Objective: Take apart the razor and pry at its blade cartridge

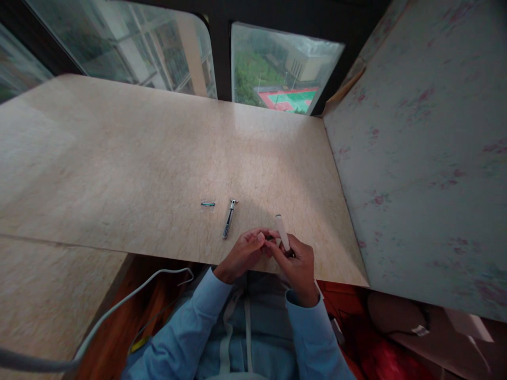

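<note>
My left hand [250, 247] and my right hand [298, 259] meet above the front edge of the table [158, 174]. Between their fingertips is a small dark piece [270, 238], mostly covered, whose kind I cannot make out. A pale, flat stick-like handle [282, 232] rises from my right hand, tilted away to the left, its lower end hidden by the fingers. Both hands are closed. To their left lies a razor handle [228, 219] with a metal head at its far end. Beside it is a thin dark and teal razor cartridge [208, 204].
Windows [285, 68] border the table's far side. A floral-patterned wall panel [420, 174] rises along the right. A white cable [130, 295] runs at lower left, past the table's front edge. Below right are a red cloth [380, 343] and a brownish cushion-like object [396, 316].
</note>
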Demonstrator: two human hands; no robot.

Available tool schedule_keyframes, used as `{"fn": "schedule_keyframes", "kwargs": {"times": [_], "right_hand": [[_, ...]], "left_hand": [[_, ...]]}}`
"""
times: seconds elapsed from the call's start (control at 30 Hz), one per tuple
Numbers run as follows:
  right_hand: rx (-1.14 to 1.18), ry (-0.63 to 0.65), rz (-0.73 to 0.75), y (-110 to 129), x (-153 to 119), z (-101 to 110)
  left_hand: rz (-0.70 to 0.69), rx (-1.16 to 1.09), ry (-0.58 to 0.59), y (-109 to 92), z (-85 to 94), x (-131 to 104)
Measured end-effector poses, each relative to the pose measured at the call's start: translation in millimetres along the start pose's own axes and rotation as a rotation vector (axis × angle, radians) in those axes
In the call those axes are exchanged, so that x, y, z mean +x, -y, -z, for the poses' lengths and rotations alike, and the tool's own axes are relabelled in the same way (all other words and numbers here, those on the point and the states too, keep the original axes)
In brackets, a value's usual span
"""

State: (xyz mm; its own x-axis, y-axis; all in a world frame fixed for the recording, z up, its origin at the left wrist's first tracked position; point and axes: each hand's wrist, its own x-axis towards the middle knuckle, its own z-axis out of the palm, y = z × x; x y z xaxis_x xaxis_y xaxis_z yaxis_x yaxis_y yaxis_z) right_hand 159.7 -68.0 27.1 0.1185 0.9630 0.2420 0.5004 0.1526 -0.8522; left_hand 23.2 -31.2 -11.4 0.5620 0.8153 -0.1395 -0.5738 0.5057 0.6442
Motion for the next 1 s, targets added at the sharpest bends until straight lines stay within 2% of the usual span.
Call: {"fn": "schedule_keyframes", "kwargs": {"times": [0.13, 0.43, 0.7, 0.87, 1.0], "right_hand": [[0.062, -0.067, -0.057, -3.3, -3.1, -3.4], [0.234, -0.181, -0.181, -9.5, -5.8, -7.8], [0.320, -0.128, -0.226, -14.5, -5.4, -8.5], [0.362, -0.089, -0.224, -13.4, -3.5, -8.5], [0.358, -0.082, -0.236, -13.4, -3.3, -8.9]], "left_hand": [[0.016, -0.030, 0.001, -1.1, 1.0, 1.2], [0.047, -0.021, -0.104, -8.1, -1.9, -0.6], [0.024, -0.056, -0.107, -3.6, 3.6, -1.1], [0.032, -0.051, -0.164, -4.7, 1.2, -1.0], [-0.021, -0.040, -0.226, -4.3, 0.2, 1.1]]}}
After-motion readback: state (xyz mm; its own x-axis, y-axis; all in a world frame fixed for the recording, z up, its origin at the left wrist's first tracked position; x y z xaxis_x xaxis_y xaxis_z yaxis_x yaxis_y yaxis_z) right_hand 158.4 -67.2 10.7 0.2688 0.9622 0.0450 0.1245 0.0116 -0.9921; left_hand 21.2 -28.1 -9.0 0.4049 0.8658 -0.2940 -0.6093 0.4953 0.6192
